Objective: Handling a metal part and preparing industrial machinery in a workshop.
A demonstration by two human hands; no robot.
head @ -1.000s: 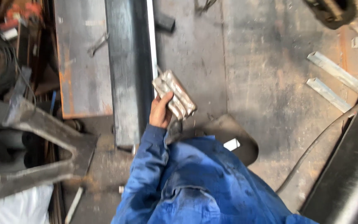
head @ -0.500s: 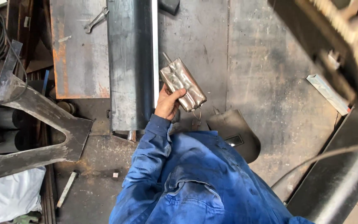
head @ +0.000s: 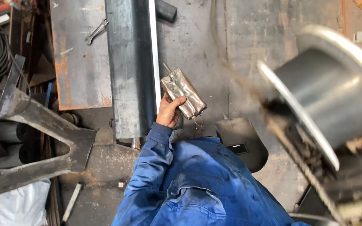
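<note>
- Since the earlier frame, a large metal spool (head: pixel 336 96) with a flanged rim has swung into the right of the view, blurred; the hand and pack sit almost where they were.
- Left hand (head: pixel 170 112): fingers closed around the lower edge of a crinkled, silvery foil pack (head: pixel 184 93), rectangular and tilted, held above the steel floor (head: pixel 248 46).
- Right hand: not in view.
- Sleeve: blue work jacket (head: pixel 197 184), creased and soiled.
- Just left of the pack, a long dark steel beam (head: pixel 131 67) with a pale edge runs up the view; beside it lies a rust-edged flat plate (head: pixel 78 62) bearing a small wrench (head: pixel 96 31).
- A dark welding mask (head: pixel 241 142) lies on the floor, right of the sleeve.
</note>
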